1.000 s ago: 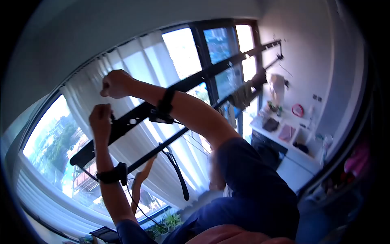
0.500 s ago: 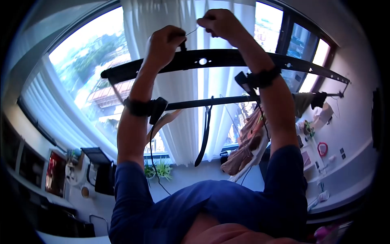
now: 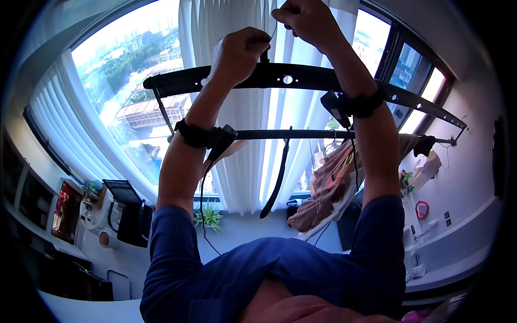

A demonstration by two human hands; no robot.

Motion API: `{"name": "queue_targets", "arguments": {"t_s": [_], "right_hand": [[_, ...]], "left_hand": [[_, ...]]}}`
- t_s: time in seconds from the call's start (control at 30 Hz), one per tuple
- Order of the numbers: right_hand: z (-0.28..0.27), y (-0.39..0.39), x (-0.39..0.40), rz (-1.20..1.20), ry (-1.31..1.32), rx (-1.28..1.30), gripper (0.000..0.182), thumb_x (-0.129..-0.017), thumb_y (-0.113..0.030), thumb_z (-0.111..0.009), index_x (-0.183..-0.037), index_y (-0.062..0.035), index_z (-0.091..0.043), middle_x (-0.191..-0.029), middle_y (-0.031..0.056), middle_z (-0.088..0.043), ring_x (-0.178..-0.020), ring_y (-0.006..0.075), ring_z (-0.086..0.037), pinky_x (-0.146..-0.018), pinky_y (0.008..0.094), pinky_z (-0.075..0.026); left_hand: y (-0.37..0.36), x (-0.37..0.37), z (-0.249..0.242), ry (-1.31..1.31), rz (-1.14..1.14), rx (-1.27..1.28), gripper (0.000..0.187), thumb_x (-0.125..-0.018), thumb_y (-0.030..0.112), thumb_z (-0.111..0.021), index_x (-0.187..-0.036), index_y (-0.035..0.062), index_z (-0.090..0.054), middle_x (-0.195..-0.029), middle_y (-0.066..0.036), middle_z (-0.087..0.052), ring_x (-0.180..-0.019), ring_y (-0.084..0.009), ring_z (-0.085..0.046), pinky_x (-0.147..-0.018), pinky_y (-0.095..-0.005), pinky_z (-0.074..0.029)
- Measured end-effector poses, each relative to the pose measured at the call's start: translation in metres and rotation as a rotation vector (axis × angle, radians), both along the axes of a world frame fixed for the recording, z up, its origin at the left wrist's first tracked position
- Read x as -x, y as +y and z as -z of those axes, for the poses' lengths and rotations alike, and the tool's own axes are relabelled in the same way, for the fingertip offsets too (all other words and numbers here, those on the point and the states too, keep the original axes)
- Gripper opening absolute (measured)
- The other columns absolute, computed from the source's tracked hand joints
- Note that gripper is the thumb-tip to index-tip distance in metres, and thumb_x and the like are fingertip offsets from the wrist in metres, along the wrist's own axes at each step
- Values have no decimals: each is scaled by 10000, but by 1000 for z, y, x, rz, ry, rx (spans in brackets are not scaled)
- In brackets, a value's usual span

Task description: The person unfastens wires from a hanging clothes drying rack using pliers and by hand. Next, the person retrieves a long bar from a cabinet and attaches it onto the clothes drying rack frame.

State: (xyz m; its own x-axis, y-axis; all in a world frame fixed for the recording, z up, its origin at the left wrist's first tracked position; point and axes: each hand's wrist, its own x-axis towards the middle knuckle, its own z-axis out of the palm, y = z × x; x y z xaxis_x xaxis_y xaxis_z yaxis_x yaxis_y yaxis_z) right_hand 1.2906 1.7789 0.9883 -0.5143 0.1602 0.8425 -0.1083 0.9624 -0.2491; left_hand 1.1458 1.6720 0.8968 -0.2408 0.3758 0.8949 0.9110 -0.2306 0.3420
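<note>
Both my arms reach overhead to a black drying rack. My left hand (image 3: 242,48) is closed in a fist on a thin wire just above the rack's flat perforated bar (image 3: 323,81), beside a short black stub. My right hand (image 3: 304,19) is higher and to the right, pinching the same thin wire (image 3: 273,29) between its fingers. Each wrist wears a black band with a small device and a cable. A round rod (image 3: 301,133) runs below the bar, and a black hanger (image 3: 277,177) hangs from it.
A white pleated curtain (image 3: 242,134) hangs behind the rack before a wide window (image 3: 124,70). Clothes (image 3: 328,185) are draped on the rod at right. Below stand a small plant (image 3: 207,215), a dark appliance (image 3: 129,215) and a white counter (image 3: 431,215) with small items.
The view has swung round so the rack lies level across the frame. Both hands stay on the wire above the bar and now sit a little higher and further right.
</note>
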Motion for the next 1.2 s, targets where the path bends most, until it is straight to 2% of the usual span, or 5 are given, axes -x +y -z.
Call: {"name": "queue_targets", "arguments": {"t_s": [0.1,0.17,0.4,1.03,1.2], "right_hand": [[-4,-9,3,-25,-21,-4,272,-806,-237,-717,-739,24,-678,-615,116,-639,-589,202,-609,-570,347,-474],[-7,-10,3,-48,-163,168,198,-837,-182,-662,-827,14,-687,-771,146,-678,-690,249,-650,-631,371,-503],[-1,-1,14,23,-136,-37,283,-901,-308,-674,-909,-27,-708,-754,85,-681,-653,180,-664,-613,284,-540],[15,2,17,2,-150,-201,400,-896,-427,-640,-873,-30,-687,-719,99,-669,-640,184,-650,-648,324,-521],[36,-7,-1,-35,-141,-103,414,-918,-244,-652,-1230,13,-563,-801,121,-705,-672,194,-688,-644,277,-542]], "left_hand": [[-4,-10,3,40,-96,17,189,-900,153,-653,-1047,40,-686,-957,-126,-720,-897,-249,-709,-868,-366,-555],[-5,-22,2,77,-163,-24,211,-886,238,-676,-996,61,-703,-880,-99,-727,-810,-221,-715,-782,-344,-569],[4,-36,-5,319,-589,-230,223,-841,239,-659,-687,80,-687,-569,-37,-634,-443,-147,-584,-467,-298,-450],[0,-35,-10,268,-536,-80,155,-918,169,-589,-803,110,-675,-616,-45,-650,-470,-127,-588,-506,-311,-474],[-1,-33,-12,146,-465,-42,249,-920,195,-536,-746,64,-657,-668,-101,-656,-566,-234,-628,-625,-398,-493]]}}
